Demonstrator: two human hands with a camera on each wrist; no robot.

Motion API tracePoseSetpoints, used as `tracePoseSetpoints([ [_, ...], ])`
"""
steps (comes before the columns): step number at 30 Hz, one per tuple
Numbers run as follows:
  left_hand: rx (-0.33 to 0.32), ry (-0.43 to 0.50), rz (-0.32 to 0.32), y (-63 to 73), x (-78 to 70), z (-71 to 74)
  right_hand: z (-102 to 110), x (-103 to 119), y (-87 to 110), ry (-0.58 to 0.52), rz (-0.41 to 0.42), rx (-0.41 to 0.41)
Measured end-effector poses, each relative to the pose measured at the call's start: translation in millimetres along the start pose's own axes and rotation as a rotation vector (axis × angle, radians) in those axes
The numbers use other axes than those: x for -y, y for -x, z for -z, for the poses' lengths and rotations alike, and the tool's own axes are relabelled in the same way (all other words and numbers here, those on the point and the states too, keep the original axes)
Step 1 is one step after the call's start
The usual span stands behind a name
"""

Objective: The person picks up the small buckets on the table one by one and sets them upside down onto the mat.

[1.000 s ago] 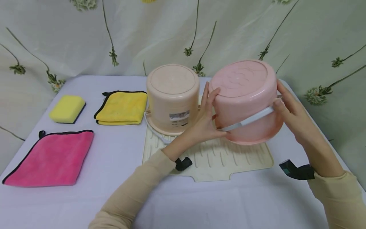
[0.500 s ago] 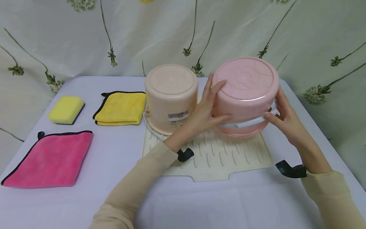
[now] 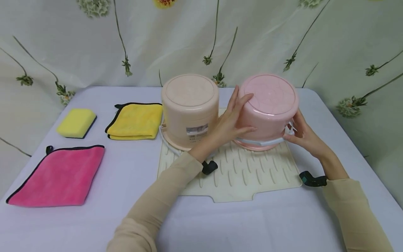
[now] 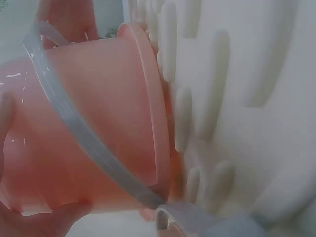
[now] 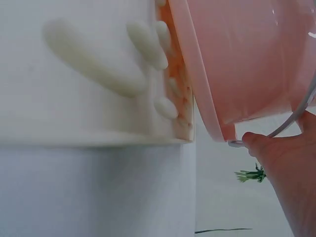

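A pink bucket (image 3: pixel 270 99) is upside down over the right part of a ribbed cream mat (image 3: pixel 239 175). My left hand (image 3: pixel 228 124) grips its left side, thumb across the front and fingertips near the base. On the other side my right hand (image 3: pixel 305 136) holds the bucket by the wall and the end of its pale handle (image 3: pixel 264 142). In the right wrist view the bucket's rim (image 5: pixel 205 84) leans at a slight angle, close over the mat's ribs. The handle (image 4: pixel 74 121) slants across the wall in the left wrist view. Left of it stands an upturned beige bucket (image 3: pixel 189 94).
A folded yellow cloth (image 3: pixel 135 120) lies beside the beige bucket. Farther left are a yellow sponge (image 3: pixel 76 123) and a pink cloth (image 3: pixel 59 178) with black edging. A floral curtain (image 3: pixel 176 38) hangs behind the white-covered table (image 3: pixel 220 227).
Both hands have lowered the pink bucket onto or close to the mat and moved it slightly left. It is now less tilted, with its base turned more upward.
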State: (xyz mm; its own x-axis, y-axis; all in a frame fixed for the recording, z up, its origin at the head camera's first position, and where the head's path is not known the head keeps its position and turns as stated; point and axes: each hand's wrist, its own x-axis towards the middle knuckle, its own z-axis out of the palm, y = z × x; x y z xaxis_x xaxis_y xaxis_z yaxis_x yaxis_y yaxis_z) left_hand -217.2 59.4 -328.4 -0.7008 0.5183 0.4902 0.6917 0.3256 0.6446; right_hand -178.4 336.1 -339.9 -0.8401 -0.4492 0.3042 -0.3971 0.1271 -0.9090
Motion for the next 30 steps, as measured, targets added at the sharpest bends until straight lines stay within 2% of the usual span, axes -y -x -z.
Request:
tracePoseSetpoints([
  [7,0.0,0.029,0.024,-2.9,4.2,-2.4,3.2,-6.9,1.1,0.03,-0.023,0.0],
  [17,0.012,0.025,0.093,-6.3,6.1,-2.6,4.8,-14.4,3.6,-0.001,-0.045,0.017],
  [30,0.019,0.056,0.112,-6.9,7.6,-5.5,6.0,-22.2,10.6,-0.002,-0.091,0.031],
])
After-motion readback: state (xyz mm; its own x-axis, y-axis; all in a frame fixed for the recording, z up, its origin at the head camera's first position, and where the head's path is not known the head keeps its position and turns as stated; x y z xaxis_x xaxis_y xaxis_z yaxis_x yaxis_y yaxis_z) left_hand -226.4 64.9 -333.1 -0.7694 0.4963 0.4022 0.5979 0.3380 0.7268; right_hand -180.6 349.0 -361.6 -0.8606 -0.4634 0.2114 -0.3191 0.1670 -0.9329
